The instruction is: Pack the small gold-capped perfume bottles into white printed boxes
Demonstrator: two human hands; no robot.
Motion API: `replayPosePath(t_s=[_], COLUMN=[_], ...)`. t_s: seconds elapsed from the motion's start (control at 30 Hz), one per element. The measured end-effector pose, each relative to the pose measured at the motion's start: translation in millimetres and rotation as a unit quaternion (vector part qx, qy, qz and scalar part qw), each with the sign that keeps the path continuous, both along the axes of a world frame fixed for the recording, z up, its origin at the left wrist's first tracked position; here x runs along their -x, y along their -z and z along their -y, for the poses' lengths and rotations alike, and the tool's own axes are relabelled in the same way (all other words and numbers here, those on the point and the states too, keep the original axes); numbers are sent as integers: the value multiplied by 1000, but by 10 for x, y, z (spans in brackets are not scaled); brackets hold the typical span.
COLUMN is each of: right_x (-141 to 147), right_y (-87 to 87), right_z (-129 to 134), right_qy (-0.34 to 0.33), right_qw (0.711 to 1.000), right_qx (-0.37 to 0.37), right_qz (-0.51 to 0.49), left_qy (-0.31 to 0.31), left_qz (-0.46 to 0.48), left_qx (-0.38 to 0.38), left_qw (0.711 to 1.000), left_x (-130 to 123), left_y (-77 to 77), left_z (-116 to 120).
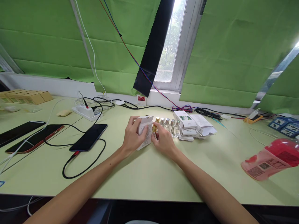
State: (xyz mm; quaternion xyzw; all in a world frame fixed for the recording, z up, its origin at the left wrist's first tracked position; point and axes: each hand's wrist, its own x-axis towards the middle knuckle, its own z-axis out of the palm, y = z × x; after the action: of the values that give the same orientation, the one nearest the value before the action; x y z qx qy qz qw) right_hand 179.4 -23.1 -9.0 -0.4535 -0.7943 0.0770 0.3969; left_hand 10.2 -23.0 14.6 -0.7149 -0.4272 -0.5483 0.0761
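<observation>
My left hand point(134, 133) is closed round a small white carton point(145, 132) with fine print, held upright above the table with its top flap raised. Close beside it, my right hand point(164, 140) pinches a small perfume bottle point(154, 128) with a gold cap; its lower part shows reddish and is mostly hidden by the fingers. Just behind my right hand stands a row of several clear perfume bottles point(173, 127) with silver and gold caps. To their right lies a pile of white cartons point(187, 121), some flattened.
Phones, one a dark phone point(88, 138) on a black cable, lie at left near a white power strip point(86, 111). A red-pink drink bottle point(268, 158) is at right. Cables point(205, 113) run along the wall. Yellow boxes point(25, 96) sit far left, blue boxes point(283, 126) far right.
</observation>
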Motion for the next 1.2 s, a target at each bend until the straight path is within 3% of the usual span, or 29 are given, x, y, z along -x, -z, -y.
replayPosePath(t_s=[1.2], right_x=[-26], right_y=[19], right_z=[-21], right_qy=[-18], right_qw=[1000], right_qx=[-4], right_qz=[-5], left_qy=[7], left_qz=[-10], left_qx=[1], left_qw=[1000], left_x=[12], left_y=[-13], left_z=[-7])
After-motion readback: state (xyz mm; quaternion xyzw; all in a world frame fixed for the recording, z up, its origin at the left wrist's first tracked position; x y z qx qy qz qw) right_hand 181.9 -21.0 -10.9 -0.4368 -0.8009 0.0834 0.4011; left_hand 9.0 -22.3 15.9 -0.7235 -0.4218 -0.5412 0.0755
